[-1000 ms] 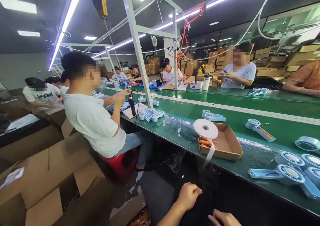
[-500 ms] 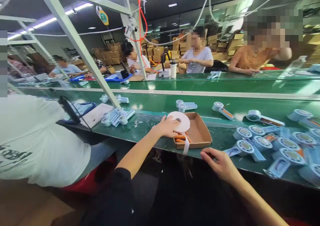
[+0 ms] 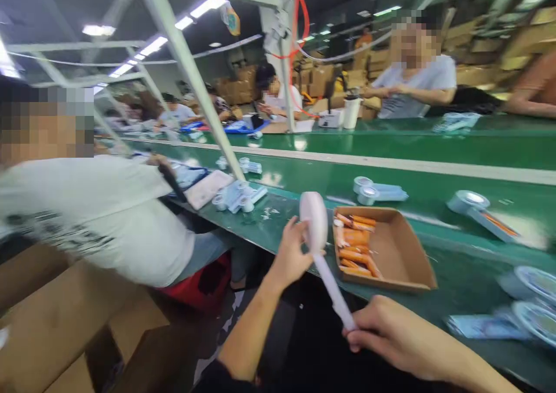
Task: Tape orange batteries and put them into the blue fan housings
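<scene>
My left hand (image 3: 293, 251) grips a white roll of tape (image 3: 314, 222), held on edge just left of a cardboard tray. A white strip (image 3: 332, 291) runs down from the roll, stretched between my two hands. My right hand (image 3: 386, 329) pinches the strip's free end between thumb and fingers, in front of the tray. Inside the open cardboard tray (image 3: 402, 254) several orange cylindrical pieces (image 3: 356, 239) with white parts lie along its left side.
Light-blue round-headed plastic parts (image 3: 534, 317) lie at the right, with others (image 3: 377, 191) on the green belt (image 3: 304, 167) and a pile (image 3: 238, 197) at the left. A slanted metal post (image 3: 195, 86) rises there. A co-worker in a white shirt (image 3: 108, 219) sits at my left beside cardboard boxes (image 3: 87, 312).
My left hand has lifted the tape roll off the tray and tipped it on edge. My right hand now holds the strip's end. The view has turned left.
</scene>
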`<state>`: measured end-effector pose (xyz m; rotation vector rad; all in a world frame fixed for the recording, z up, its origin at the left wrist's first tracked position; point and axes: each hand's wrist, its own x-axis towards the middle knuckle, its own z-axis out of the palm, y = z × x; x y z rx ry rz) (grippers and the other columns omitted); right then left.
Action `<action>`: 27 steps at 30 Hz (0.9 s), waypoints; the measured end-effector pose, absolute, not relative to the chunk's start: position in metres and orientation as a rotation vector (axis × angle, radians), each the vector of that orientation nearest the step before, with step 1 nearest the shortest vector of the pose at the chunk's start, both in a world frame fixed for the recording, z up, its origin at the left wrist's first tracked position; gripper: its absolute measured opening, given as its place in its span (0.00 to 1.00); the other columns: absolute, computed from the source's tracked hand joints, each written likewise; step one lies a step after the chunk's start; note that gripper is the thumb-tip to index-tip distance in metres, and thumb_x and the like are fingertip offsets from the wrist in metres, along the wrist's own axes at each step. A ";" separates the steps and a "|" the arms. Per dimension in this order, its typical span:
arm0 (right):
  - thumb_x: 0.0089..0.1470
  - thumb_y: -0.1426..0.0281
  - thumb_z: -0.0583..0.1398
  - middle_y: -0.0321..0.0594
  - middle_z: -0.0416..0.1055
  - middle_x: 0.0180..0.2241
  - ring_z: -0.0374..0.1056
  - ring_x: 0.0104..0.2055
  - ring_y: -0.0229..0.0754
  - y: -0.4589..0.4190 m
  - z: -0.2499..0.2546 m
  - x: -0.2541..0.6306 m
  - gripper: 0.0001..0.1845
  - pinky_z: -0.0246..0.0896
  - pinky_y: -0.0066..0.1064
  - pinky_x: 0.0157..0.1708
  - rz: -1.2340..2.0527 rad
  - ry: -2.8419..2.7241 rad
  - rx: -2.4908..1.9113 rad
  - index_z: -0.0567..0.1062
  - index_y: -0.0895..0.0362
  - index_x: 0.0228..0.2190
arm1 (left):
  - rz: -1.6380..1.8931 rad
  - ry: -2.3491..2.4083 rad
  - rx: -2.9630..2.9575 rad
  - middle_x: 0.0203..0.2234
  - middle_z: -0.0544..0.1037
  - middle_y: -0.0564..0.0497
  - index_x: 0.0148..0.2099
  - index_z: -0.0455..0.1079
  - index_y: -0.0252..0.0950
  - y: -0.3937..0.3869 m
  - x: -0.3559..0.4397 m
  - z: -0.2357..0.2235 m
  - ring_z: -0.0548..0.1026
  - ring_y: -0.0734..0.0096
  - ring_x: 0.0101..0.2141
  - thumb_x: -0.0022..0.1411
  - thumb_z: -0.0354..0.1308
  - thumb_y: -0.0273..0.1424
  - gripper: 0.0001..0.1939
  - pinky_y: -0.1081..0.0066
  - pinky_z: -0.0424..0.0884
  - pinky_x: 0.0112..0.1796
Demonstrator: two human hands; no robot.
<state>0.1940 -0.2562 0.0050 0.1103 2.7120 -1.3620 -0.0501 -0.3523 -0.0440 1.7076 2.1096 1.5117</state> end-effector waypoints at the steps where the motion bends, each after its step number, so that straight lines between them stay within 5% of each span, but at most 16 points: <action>1: 0.69 0.52 0.59 0.41 0.81 0.29 0.77 0.31 0.45 -0.255 0.012 0.196 0.23 0.66 0.30 0.33 -1.305 2.688 -0.004 0.85 0.53 0.33 | 1.584 2.080 1.487 0.58 0.76 0.38 0.63 0.68 0.38 -0.363 -0.052 -0.051 0.79 0.49 0.56 0.61 0.68 0.40 0.30 0.46 0.81 0.54; 4: 0.66 0.53 0.64 0.41 0.83 0.36 0.79 0.37 0.45 -0.227 0.031 0.198 0.18 0.66 0.29 0.37 -1.237 2.819 0.158 0.84 0.54 0.42 | 1.687 2.101 1.033 0.56 0.75 0.41 0.58 0.72 0.38 -0.388 -0.060 -0.069 0.80 0.51 0.52 0.55 0.72 0.47 0.32 0.54 0.85 0.47; 8: 0.68 0.57 0.61 0.50 0.82 0.41 0.80 0.42 0.54 -0.174 0.034 0.184 0.18 0.68 0.34 0.39 -0.507 2.823 1.057 0.77 0.58 0.48 | 1.659 2.097 0.914 0.54 0.76 0.44 0.55 0.74 0.40 -0.402 -0.057 -0.082 0.81 0.53 0.50 0.53 0.73 0.50 0.32 0.56 0.85 0.48; 14: 0.58 0.62 0.70 0.55 0.82 0.47 0.81 0.49 0.59 -0.156 0.004 0.146 0.27 0.73 0.36 0.43 -0.362 2.597 0.902 0.74 0.60 0.55 | 1.565 2.031 1.120 0.55 0.76 0.43 0.57 0.75 0.41 -0.386 -0.032 -0.080 0.78 0.50 0.56 0.54 0.72 0.48 0.31 0.58 0.85 0.48; 18: 0.60 0.71 0.65 0.66 0.79 0.50 0.79 0.53 0.66 -0.150 -0.003 0.144 0.27 0.74 0.45 0.48 -0.280 2.625 0.992 0.71 0.68 0.59 | 1.481 1.968 1.307 0.60 0.74 0.42 0.63 0.72 0.43 -0.370 -0.021 -0.073 0.76 0.49 0.60 0.59 0.70 0.47 0.32 0.56 0.84 0.50; 21: 0.59 0.75 0.65 0.63 0.80 0.51 0.78 0.55 0.64 -0.143 0.000 0.155 0.20 0.73 0.45 0.52 -0.289 2.661 0.941 0.77 0.64 0.53 | 1.443 1.987 1.492 0.62 0.72 0.40 0.65 0.70 0.43 -0.363 -0.015 -0.068 0.72 0.46 0.64 0.62 0.69 0.44 0.31 0.55 0.84 0.51; 24: 0.64 0.71 0.61 0.55 0.82 0.47 0.79 0.53 0.58 -0.140 0.009 0.179 0.11 0.73 0.45 0.54 -0.479 2.799 0.996 0.80 0.60 0.46 | 1.405 2.075 1.823 0.59 0.74 0.41 0.64 0.69 0.43 -0.361 -0.012 -0.064 0.69 0.45 0.65 0.65 0.66 0.36 0.27 0.49 0.79 0.57; 27: 0.65 0.64 0.61 0.44 0.82 0.43 0.80 0.46 0.48 -0.148 0.017 0.205 0.22 0.77 0.42 0.49 -1.507 2.963 1.043 0.74 0.56 0.58 | 1.362 2.153 2.146 0.54 0.77 0.42 0.64 0.68 0.42 -0.362 -0.012 -0.058 0.69 0.46 0.63 0.66 0.63 0.27 0.25 0.46 0.76 0.59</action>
